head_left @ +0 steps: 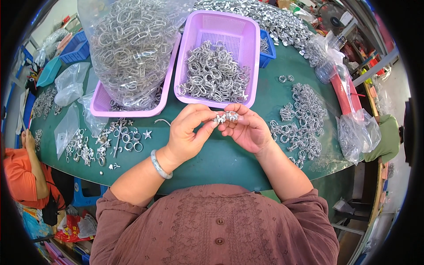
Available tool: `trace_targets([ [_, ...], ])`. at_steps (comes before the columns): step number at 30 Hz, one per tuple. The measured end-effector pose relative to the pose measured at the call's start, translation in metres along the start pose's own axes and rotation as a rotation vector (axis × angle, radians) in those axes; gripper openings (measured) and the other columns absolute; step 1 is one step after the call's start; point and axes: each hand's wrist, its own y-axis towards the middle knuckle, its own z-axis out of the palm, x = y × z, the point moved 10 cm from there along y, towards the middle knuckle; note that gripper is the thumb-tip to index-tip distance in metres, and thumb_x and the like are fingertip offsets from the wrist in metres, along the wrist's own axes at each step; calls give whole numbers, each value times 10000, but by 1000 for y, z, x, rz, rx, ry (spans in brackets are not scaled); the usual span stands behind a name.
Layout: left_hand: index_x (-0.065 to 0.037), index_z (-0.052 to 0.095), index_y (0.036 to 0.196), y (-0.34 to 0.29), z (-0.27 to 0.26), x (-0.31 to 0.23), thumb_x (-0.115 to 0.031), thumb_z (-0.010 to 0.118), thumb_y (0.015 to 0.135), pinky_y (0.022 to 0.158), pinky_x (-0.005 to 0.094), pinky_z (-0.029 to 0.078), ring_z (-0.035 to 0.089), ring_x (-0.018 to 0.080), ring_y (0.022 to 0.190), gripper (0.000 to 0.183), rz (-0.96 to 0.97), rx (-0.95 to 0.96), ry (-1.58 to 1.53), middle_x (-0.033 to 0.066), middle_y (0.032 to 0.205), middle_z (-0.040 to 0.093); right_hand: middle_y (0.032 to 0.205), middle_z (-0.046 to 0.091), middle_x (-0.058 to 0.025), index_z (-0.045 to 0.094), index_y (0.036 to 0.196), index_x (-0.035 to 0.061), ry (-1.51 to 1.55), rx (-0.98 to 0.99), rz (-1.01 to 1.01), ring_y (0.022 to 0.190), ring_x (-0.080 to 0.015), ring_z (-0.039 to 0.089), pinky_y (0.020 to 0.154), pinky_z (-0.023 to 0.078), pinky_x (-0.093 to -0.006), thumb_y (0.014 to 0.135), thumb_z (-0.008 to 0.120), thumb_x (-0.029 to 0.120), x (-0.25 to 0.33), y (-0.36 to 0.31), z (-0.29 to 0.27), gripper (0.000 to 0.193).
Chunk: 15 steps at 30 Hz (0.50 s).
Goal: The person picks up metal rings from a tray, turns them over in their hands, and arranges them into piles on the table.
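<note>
My left hand and my right hand meet just in front of the purple baskets. Between their fingertips is a small ornate silver-coloured metal ring, pinched from both sides; fingers hide part of it. A pale bangle circles my left wrist. Closest beyond the hands stands a purple basket with a heap of silver-coloured metal loops in it. On the green table, more loose loops lie in a pile to the right of my right hand.
A second purple basket carries a large clear bag of metal loops. Loose rings and a star piece lie at left. A blue bin and a big metal heap stand farther back. Other people sit at both sides.
</note>
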Motion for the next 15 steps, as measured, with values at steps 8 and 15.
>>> trace_targets([
  [8, 9, 578, 923, -3, 2, 8, 59, 601, 749, 679, 246, 449, 544, 157, 781, 182, -26, 15, -26, 95, 887, 550, 1033, 579, -199, 504, 1056, -13, -8, -8, -9, 847, -275, 610, 734, 508, -338, 835, 486, 48, 1, 0, -1, 230],
  [15, 9, 541, 1044, -11, 6, 22, 68, 570, 779, 708, 239, 449, 523, 124, 809, 273, -104, 8, -137, 80, 948, 511, 1031, 580, -193, 502, 1056, -13, -26, -35, -7, 841, -271, 610, 734, 504, -345, 836, 488, 54, 0, -4, -4, 230],
])
